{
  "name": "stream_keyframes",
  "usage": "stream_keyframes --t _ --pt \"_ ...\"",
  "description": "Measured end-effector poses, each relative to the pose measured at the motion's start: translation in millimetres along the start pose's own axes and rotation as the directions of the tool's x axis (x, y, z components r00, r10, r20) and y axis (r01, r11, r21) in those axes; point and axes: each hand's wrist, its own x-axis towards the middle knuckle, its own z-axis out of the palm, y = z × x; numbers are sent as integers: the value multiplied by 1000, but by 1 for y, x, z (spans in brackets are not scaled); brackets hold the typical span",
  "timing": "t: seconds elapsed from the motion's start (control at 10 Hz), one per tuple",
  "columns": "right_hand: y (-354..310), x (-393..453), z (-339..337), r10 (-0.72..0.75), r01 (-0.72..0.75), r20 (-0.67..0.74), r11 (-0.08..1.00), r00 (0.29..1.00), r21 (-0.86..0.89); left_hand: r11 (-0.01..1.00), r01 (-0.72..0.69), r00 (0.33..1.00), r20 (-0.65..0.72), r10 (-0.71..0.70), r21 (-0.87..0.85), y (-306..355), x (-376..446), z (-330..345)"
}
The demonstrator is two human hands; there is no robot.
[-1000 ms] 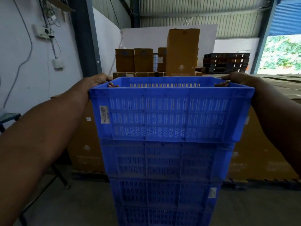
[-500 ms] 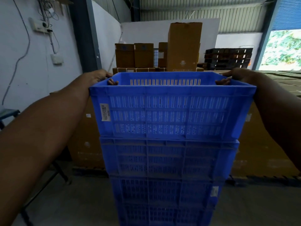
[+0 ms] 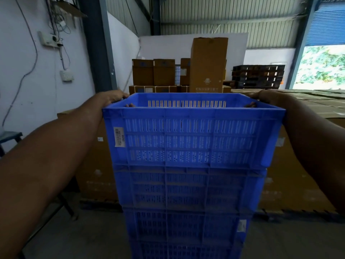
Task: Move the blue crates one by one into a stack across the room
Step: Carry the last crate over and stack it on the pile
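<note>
A blue slotted crate (image 3: 192, 139) tops a stack of blue crates (image 3: 188, 199) right in front of me, resting on the crate below it. My left hand (image 3: 116, 97) grips the top crate's left end rim, with fingertips curled over inside. At the right end rim my right hand (image 3: 261, 98) holds on the same way, one fingertip showing inside. A white barcode label is stuck on the crate's front left corner.
Behind the stack stands a wall of large cardboard cartons (image 3: 298, 165) on a pallet. Brown boxes (image 3: 208, 64) and dark pallets (image 3: 258, 76) lie further back. A steel column (image 3: 97, 45) and a stool (image 3: 11, 136) are on the left.
The top crate has sunk slightly and closed the gap onto the crate beneath. Both hands stay on its end rims.
</note>
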Motion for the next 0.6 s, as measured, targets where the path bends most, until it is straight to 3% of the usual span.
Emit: stream_keyframes --t 0.1,0.2,0.3,0.4,0.5,0.6 --pt "-19 -29 -4 88 -86 -1 973 996 -214 978 -91 995 -25 97 190 2 -7 -2" --pt "-18 -46 -8 -1 -14 -39 929 999 -369 956 -180 982 -7 187 233 -4 -20 -4" --pt "-2 -76 -14 -43 31 -25 930 999 -367 949 -258 962 -45 270 183 -18 -32 -4" --pt "14 -105 -4 -162 116 -113 936 980 -333 917 -380 901 -177 397 120 -32 -38 -3" --pt "29 -134 17 -408 308 -312 895 858 -323 799 -425 755 -321 572 425 -46 -53 16" --pt "34 -150 26 -471 371 -350 873 810 -316 714 -420 627 -389 674 560 -59 -65 29"
